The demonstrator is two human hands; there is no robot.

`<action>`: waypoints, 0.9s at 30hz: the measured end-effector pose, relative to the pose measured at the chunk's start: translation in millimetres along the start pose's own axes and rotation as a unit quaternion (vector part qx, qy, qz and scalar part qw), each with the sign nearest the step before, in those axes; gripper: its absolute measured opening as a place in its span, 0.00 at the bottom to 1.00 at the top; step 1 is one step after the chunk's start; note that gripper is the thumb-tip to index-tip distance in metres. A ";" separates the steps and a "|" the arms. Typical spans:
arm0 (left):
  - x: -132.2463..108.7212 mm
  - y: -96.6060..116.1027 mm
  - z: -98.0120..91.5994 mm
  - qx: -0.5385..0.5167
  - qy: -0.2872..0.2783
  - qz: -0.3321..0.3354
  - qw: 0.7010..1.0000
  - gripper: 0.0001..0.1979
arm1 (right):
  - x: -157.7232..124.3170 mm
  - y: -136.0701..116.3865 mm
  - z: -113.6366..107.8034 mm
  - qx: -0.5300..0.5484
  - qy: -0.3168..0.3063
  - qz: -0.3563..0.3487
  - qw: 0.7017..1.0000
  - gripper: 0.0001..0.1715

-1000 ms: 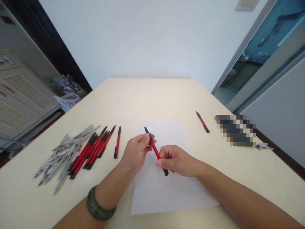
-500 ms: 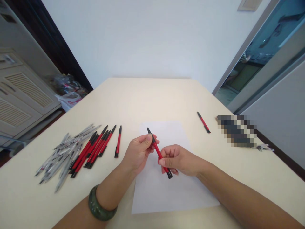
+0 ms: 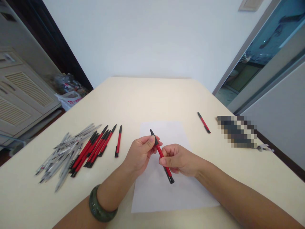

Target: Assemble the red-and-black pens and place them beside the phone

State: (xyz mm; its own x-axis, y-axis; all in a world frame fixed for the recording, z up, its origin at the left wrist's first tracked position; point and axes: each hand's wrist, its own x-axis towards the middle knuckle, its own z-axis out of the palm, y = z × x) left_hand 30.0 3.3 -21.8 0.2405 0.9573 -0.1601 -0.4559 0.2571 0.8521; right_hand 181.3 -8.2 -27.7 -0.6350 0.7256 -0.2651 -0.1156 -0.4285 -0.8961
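Note:
A red pen (image 3: 160,151) with a black tip section and black clip end is held slanting between both hands, above a white sheet of paper (image 3: 152,197). My left hand (image 3: 143,152) is closed, its thumb and fingers pinching the black section near the tip. Lower down, my right hand (image 3: 178,160) grips the red barrel with thumb and curled fingers. The black clip end points down toward me and sticks out below the right hand. Parts of the barrel are hidden by the fingers.
Left of the paper lie several red-and-black pens (image 3: 83,155) beside a pile of clear-barrelled pens (image 3: 64,159). One red pen (image 3: 118,141) lies apart from them. At the right are another red pen (image 3: 203,122) and a pixelated dark object (image 3: 235,132). A wall borders the table's far edge.
The pen has shifted slightly right and toward me, and more of its clip end shows below my right hand. Both hands keep hold of it. The pens on the table have not moved.

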 end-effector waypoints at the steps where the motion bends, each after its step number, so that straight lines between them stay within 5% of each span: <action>1: 0.2 -0.1 0.1 0.003 0.001 0.002 1.000 0.09 | 0.6 1.0 1.0 0.001 0.023 -0.006 1.000 0.18; 8: 2.4 3.5 -2.4 -0.008 0.000 -0.013 1.000 0.09 | -0.4 -1.6 3.6 0.078 -0.037 0.010 0.996 0.20; 17: 3.1 -2.8 -3.6 0.039 0.018 0.024 0.999 0.08 | 0.1 -4.7 -2.7 -0.029 0.078 -0.026 0.996 0.18; 23: 0.3 1.7 -5.6 -0.038 -0.093 -0.015 0.995 0.13 | -5.1 -10.6 -9.1 0.028 -0.048 -0.005 0.998 0.16; 27: 0.0 1.9 -6.9 -0.034 -0.119 -0.002 0.992 0.10 | -7.4 -14.0 -13.0 0.052 -0.051 0.017 0.997 0.19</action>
State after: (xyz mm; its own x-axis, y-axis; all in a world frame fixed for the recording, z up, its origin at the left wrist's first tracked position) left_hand 23.1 4.7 -23.6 0.4345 0.9000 -0.0352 -0.5083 0.2773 0.8153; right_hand 197.6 -0.6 -17.8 -0.7138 0.6530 -0.2531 -0.1675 -0.5100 -0.8437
